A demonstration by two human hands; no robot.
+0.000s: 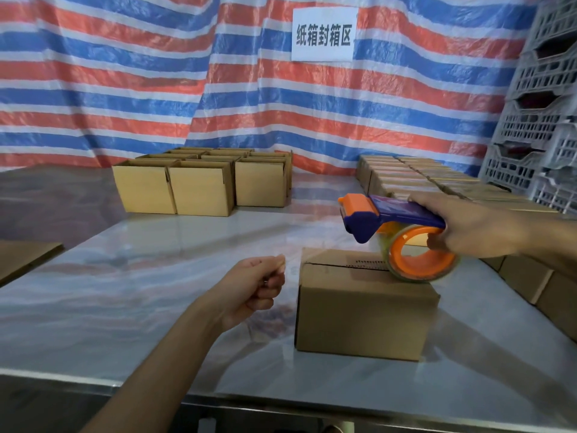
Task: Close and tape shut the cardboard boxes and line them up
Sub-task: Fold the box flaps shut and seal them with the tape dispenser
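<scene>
- While the right hand [477, 232] grips the tape dispenser [396, 220], fingers over the blue body and thumb in the orange core, the head view shows the roll resting on the right part of the top of the box [365, 310].
- This box stands on the table [125, 276], lower centre-right of the frame. Its flaps are folded down; the dark seam along the top shows no tape across it.
- Left hand [259, 285]: fingers curled, thumb and forefinger pinched just left of the box. It appears to hold the free end of the clear tape; the film itself is barely visible.
- Done: the sealed boxes [437, 179] stand in rows at the right of the frame.
- Left to do: the open boxes [199, 189], grouped at upper centre-left, have their flaps still up.
- Judgement: the task is part-way through. The current box needs its seam taped, then a place in the rows.
</scene>
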